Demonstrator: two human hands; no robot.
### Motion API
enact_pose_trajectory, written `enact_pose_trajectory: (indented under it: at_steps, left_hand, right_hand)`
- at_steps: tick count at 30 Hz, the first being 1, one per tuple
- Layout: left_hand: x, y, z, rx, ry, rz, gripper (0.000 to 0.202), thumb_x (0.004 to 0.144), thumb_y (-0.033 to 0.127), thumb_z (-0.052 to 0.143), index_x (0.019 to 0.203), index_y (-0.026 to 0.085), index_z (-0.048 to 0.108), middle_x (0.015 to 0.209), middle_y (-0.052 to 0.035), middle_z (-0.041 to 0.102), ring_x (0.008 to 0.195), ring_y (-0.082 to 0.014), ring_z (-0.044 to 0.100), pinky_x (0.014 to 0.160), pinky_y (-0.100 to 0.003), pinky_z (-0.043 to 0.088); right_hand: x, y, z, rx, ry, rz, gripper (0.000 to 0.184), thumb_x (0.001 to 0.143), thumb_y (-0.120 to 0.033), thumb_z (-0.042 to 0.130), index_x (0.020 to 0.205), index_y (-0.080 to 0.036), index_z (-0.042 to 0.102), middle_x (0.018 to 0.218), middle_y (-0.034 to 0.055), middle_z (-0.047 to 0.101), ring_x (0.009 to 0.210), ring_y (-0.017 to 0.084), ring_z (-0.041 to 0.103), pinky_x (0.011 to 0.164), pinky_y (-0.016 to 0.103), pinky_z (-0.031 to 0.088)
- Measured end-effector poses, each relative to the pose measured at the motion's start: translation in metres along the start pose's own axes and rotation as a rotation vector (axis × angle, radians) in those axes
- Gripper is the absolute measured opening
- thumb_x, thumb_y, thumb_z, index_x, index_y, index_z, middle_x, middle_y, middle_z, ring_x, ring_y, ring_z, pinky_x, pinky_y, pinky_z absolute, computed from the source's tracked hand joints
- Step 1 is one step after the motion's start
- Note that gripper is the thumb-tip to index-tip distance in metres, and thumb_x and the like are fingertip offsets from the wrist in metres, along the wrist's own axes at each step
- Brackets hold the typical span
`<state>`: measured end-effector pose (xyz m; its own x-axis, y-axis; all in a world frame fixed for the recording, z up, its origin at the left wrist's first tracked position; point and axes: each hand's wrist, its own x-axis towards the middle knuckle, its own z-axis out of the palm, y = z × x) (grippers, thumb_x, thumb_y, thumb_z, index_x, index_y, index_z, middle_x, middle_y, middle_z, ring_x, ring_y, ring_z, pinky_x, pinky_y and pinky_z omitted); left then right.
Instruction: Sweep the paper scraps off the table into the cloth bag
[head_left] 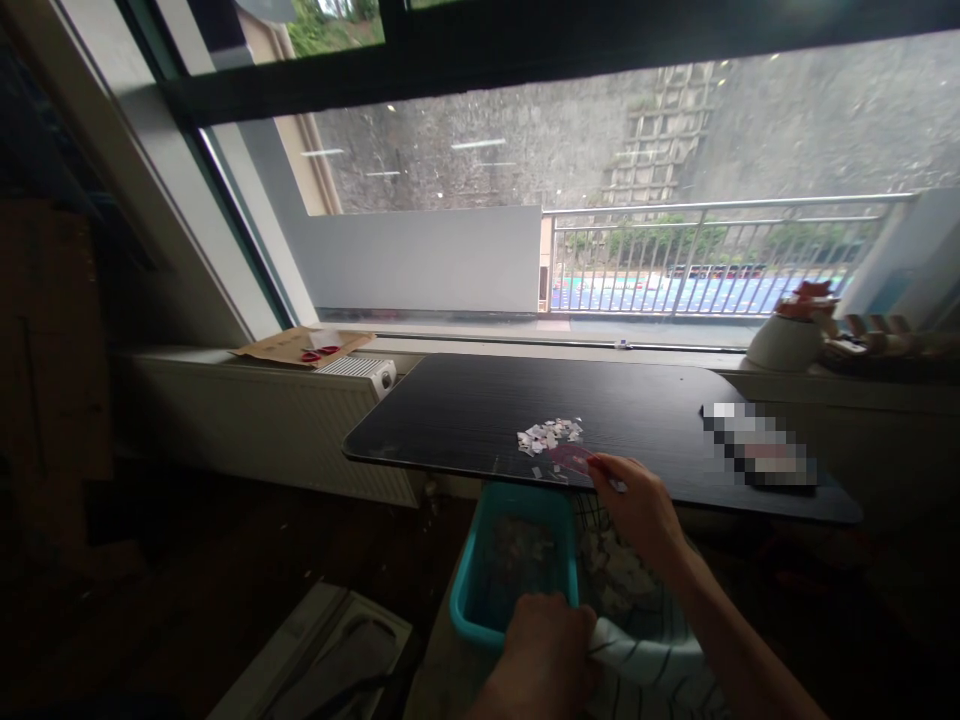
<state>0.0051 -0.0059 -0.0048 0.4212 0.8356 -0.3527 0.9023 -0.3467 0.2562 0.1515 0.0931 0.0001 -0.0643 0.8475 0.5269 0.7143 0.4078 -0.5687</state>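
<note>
A heap of small white and pink paper scraps (pixel 550 436) lies near the front edge of a dark tabletop (pixel 465 410). My right hand (pixel 637 505) rests at that edge, fingers closed on a reddish flat thing (pixel 571 460) that touches the scraps; I cannot name it. Below the edge a teal plastic bin (pixel 480 600) holds more scraps. My left hand (pixel 544 655) grips the bin's near rim, fingers curled over it.
A cardboard sheet with red scissors (pixel 304 347) lies on the radiator sill at left. A white pot (pixel 787 340) and wooden items stand on the sill at right. A blurred object (pixel 757 450) sits on the table's right. A window with railing is behind.
</note>
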Motion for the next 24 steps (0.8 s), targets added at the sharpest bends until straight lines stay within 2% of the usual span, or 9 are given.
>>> enact_pose_trajectory:
  at_steps: [4,8,17,21,24]
  left_hand:
    - [0.0,0.0,-0.001,0.007,-0.005,0.006,0.034,0.074,0.03,0.05,0.099,0.015,0.066,0.094,-0.0159,0.067,0.089,-0.0336,0.062,0.077,-0.043,0.048]
    - [0.0,0.0,0.001,0.005,0.017,0.016,0.033,0.074,0.028,0.049,0.099,0.015,0.066,0.095,-0.0154,0.068,0.089,-0.0332,0.062,0.077,-0.043,0.048]
    - [0.003,-0.002,0.004,0.001,0.023,0.006,0.033,0.073,0.03,0.052,0.098,0.016,0.067,0.093,-0.0151,0.068,0.087,-0.0336,0.063,0.075,-0.043,0.049]
    - [0.003,-0.002,0.003,0.014,0.01,0.017,0.034,0.073,0.03,0.052,0.1,0.015,0.067,0.094,-0.0157,0.068,0.087,-0.0339,0.063,0.075,-0.044,0.049]
    - [0.002,0.0,0.001,0.018,0.025,0.009,0.033,0.074,0.03,0.052,0.1,0.015,0.067,0.094,-0.0156,0.068,0.087,-0.0335,0.063,0.076,-0.044,0.049]
  right_hand:
    - [-0.005,0.002,0.001,-0.015,0.035,0.002,0.025,0.085,-0.033,0.049,0.091,-0.022,0.07,0.089,0.0069,0.071,0.082,0.022,0.063,0.075,0.033,0.049]
    - [-0.013,-0.003,0.002,0.066,-0.048,-0.006,0.024,0.086,-0.033,0.048,0.09,-0.022,0.07,0.087,0.006,0.071,0.079,0.02,0.063,0.073,0.031,0.049]
    - [-0.001,-0.012,0.011,0.11,-0.093,0.003,0.023,0.085,-0.032,0.05,0.089,-0.021,0.071,0.085,0.005,0.071,0.078,0.02,0.063,0.071,0.031,0.048]
    - [-0.01,-0.01,0.006,0.137,-0.149,-0.01,0.021,0.084,-0.03,0.051,0.088,-0.022,0.071,0.085,0.0044,0.071,0.078,0.019,0.064,0.072,0.029,0.048]
    - [-0.006,-0.002,0.0,0.15,-0.106,0.015,0.023,0.083,-0.032,0.052,0.09,-0.02,0.07,0.087,0.0056,0.07,0.079,0.019,0.064,0.073,0.03,0.048]
